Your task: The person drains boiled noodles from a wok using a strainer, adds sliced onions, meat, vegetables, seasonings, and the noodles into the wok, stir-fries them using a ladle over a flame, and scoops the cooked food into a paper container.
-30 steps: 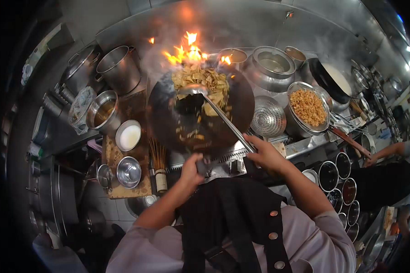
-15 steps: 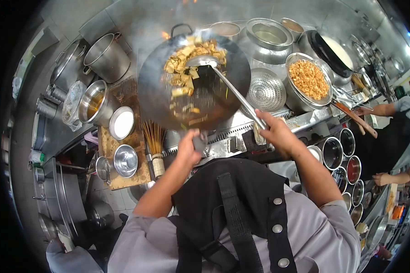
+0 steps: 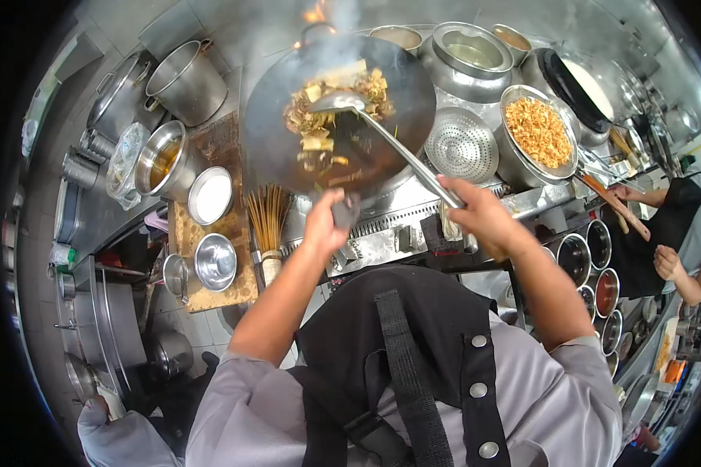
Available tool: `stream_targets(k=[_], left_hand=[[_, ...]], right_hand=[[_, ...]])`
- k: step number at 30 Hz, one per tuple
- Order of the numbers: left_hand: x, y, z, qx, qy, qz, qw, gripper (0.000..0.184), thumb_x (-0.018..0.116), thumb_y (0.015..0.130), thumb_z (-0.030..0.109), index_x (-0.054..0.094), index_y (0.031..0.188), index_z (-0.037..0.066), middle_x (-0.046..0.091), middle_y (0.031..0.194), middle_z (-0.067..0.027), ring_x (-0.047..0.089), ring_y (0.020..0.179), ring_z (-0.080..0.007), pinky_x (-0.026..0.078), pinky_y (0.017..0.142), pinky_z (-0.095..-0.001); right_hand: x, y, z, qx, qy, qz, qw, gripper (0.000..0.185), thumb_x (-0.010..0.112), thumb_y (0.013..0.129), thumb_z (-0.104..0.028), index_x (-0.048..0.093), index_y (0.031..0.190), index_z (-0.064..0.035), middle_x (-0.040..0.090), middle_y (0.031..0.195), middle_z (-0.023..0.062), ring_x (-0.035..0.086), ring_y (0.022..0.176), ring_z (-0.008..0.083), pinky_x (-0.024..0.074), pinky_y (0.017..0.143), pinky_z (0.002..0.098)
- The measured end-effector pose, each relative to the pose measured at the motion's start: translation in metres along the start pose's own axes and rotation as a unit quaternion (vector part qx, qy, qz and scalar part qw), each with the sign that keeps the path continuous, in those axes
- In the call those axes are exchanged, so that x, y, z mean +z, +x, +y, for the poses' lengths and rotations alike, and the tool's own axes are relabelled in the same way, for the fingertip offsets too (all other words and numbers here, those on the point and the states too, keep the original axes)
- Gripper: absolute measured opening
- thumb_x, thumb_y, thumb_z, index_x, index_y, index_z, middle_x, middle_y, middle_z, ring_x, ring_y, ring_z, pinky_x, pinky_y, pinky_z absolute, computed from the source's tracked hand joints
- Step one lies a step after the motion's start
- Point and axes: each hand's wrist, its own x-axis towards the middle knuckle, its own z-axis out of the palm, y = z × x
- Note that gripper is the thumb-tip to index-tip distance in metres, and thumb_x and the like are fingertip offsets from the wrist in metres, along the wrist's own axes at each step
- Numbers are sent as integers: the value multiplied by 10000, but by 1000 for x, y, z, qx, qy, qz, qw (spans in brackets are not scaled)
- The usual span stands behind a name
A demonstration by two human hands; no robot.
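Note:
A large dark wok [image 3: 273,101] sits over the stove, with smoke rising and flames at its far rim. My left hand [image 3: 325,224] is closed around the wok's near handle, which a grey cloth or cover seems to wrap. In my right hand [image 3: 481,218] is the long metal handle of a ladle [image 3: 389,140], gripped near its end. The ladle's bowl rests over browned, flat pieces of food [image 3: 317,144] in the wok; steam and the bowl hide part of them.
Right of the wok lie a perforated metal strainer [image 3: 461,145] and a sieve of fried shreds [image 3: 539,132] over a pot. Left stand a bamboo brush [image 3: 268,218], metal bowls [image 3: 215,262] and a stockpot [image 3: 185,84]. A co-worker's hand [image 3: 668,263] shows at far right.
The wok has risen and shifted away from me, its handle and my left hand moving with it. The food is tossed into a different heap. Flames at the far rim look bigger.

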Motion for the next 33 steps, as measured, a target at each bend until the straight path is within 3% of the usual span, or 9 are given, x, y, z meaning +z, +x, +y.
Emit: stream_targets(k=[2,7,9,21,23,26,28,30,33], left_hand=[[-27,-42,-22,-26,24,32,999,139,654,881,84,553,971,54,581,840,-98,596,758,-242,554,777,-413],[11,-83,21,-15,-22,28,999,85,631,902,106,555,919,71,592,825,-85,605,790,-232,553,739,-447],[35,-54,44,-25,-33,39,998,107,625,920,126,539,964,81,589,826,-85,600,798,-223,561,739,-449],[23,72,51,-14,-36,25,999,116,625,908,104,542,977,59,594,872,-93,602,751,-234,596,671,-435],[22,70,50,-17,-40,21,999,113,626,908,103,546,975,59,594,864,-92,603,750,-235,596,675,-433],[20,75,51,-24,-43,-1,999,108,629,909,100,551,972,61,593,861,-93,599,764,-235,590,671,-438],[24,63,48,-12,-37,23,999,109,627,911,101,548,973,59,591,876,-99,598,778,-239,589,671,-440],[39,28,47,-22,-52,27,998,115,615,923,97,536,992,52,581,925,-119,592,804,-256,587,688,-448],[70,-32,39,-8,-37,49,998,111,599,934,89,530,1013,49,578,941,-128,591,814,-259,586,720,-461]], right_hand=[[11,5,22,-112,-87,28,990,621,678,910,-106,473,1496,-103,590,748,147,587,684,205,506,697,371],[-31,-59,-13,60,197,-64,977,639,653,877,25,502,1486,-97,627,895,-7,497,615,60,442,557,213],[-37,-55,-20,44,213,-50,975,623,645,882,34,498,1478,-71,611,829,24,512,579,72,448,530,229],[27,167,-29,-46,182,11,982,576,677,901,-110,494,1440,-23,644,783,59,613,627,136,503,555,300],[23,148,-36,-51,79,-59,994,623,652,913,-47,431,1495,-46,579,707,21,544,555,104,455,510,269],[-27,100,-4,-252,-223,-31,941,596,666,854,-46,541,1431,-129,694,845,145,680,711,282,547,695,399],[-53,51,-10,-237,-422,9,875,609,673,833,-50,550,1424,-127,700,901,205,688,799,396,534,733,439],[-51,-4,-7,-258,-385,55,884,613,688,833,-59,551,1425,-136,700,922,222,663,821,444,534,740,450],[-51,-78,-25,42,100,-56,993,584,630,888,64,533,1444,-85,614,796,35,569,641,65,463,554,255]])
